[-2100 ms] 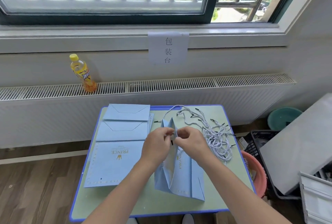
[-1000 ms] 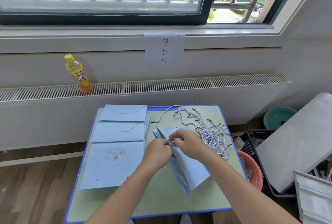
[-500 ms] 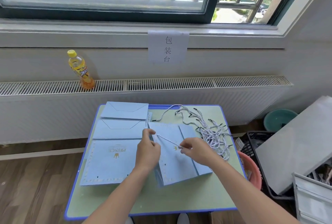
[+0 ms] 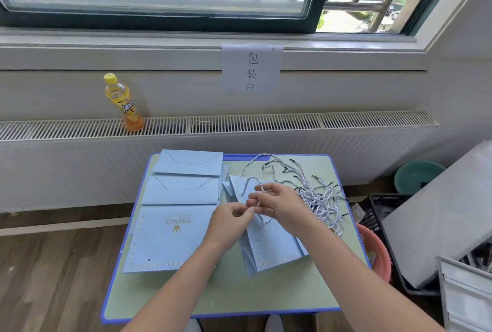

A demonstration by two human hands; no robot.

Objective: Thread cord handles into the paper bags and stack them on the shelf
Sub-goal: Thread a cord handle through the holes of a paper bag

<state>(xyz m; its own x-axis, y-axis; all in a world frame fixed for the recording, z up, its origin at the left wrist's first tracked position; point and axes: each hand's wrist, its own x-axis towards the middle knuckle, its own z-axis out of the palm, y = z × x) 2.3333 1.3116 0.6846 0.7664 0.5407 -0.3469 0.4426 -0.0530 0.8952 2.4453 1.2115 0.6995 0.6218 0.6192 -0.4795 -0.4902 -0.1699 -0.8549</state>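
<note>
Head view: both hands (image 4: 282, 205) pinch cord (image 4: 251, 181) over flat bag (image 4: 269, 241), mid-table (image 4: 213, 297).

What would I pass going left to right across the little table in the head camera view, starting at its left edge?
Stack of flat paper bags → left hand → right hand, both pinching a cord over the bag being threaded → pile of loose cords.
</note>
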